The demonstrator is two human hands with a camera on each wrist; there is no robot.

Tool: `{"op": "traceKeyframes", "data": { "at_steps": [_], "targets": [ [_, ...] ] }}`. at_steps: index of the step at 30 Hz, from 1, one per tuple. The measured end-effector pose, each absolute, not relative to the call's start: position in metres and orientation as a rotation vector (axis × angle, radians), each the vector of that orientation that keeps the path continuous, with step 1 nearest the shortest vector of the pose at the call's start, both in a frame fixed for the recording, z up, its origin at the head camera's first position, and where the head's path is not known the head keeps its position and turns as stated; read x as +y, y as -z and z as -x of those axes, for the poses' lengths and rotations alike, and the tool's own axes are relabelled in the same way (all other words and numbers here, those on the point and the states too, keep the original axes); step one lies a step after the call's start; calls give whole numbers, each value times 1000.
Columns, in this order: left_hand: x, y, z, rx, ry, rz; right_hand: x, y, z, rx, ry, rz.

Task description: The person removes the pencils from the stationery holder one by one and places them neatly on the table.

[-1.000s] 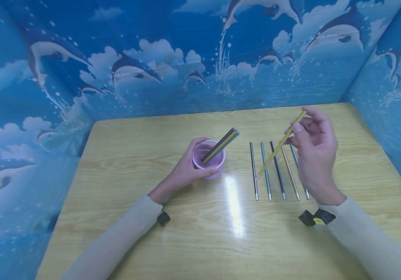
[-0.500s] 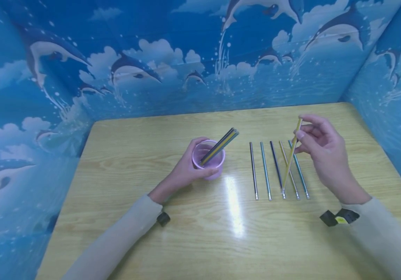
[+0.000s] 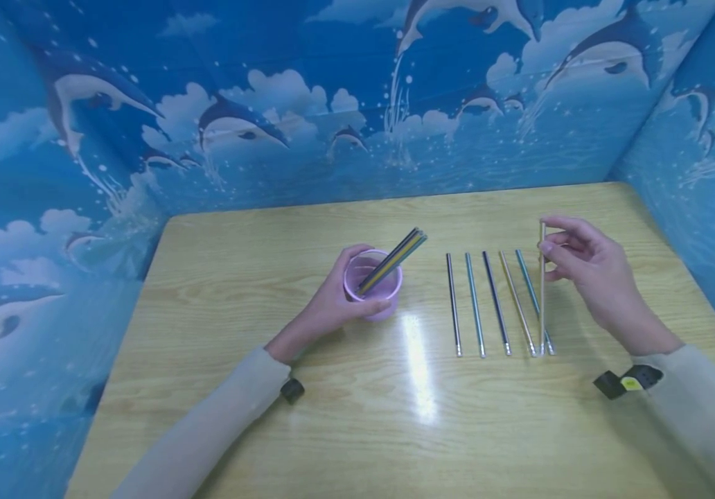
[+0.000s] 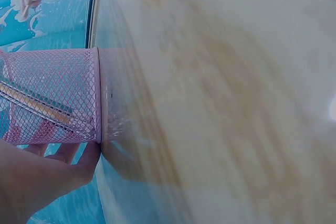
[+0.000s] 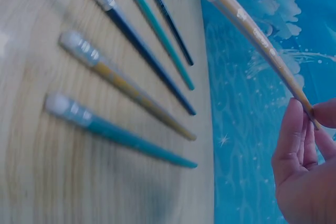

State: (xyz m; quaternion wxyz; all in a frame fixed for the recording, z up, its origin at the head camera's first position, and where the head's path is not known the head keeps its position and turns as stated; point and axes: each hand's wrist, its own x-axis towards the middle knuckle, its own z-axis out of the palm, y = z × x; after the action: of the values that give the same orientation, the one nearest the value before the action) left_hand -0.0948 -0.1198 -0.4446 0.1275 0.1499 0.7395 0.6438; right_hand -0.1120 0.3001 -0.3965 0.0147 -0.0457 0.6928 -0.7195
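My left hand (image 3: 332, 301) grips a pink mesh pencil cup (image 4: 52, 69) around its side. Several pencils (image 3: 393, 260) lean to the right inside the cup. To the right, my right hand (image 3: 601, 274) pinches a yellow pencil (image 5: 262, 43) near one end, its eraser end pointing toward the near side. This pencil is above the right end of a row lying on the table: a black pencil (image 3: 454, 305), a teal pencil (image 3: 475, 305), a dark blue pencil (image 3: 496, 301), a yellow pencil (image 3: 515, 298) and another teal pencil (image 3: 527, 281). The held pencil partly covers that last one.
A light wood-grain table (image 3: 239, 249) bears everything. Blue dolphin-print walls (image 3: 307, 152) rise behind it and at both sides. A light glare streak (image 3: 418, 374) lies on the tabletop between the cup and the row.
My right hand has moved right and slightly nearer with the yellow pencil, which has swung from a slant to nearly straight along the row. My left hand and the cup have stayed put.
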Motion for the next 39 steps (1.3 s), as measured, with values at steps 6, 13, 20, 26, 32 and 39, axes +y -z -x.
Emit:
{"op": "traceKeyframes", "data": {
  "at_steps": [6,13,20,26,32,39],
  "targets": [
    [-118,446,96,2122,-1898,-458,316,407,122,2303,2053,37],
    [-118,445,97,2141,-1884,-472,333,417,133,2442,1800,-46],
    [-118,446,97,2145,-1883,-479,338,431,145,2670,1382,-7],
    [-119,447,96,2153,-1878,-481,341,437,152,2713,1141,31],
    [-119,446,96,2167,-1871,-475,339,440,153,2714,1023,32],
    [-121,447,96,2143,-1897,-480,332,440,154,2732,954,83]
  ]
}}
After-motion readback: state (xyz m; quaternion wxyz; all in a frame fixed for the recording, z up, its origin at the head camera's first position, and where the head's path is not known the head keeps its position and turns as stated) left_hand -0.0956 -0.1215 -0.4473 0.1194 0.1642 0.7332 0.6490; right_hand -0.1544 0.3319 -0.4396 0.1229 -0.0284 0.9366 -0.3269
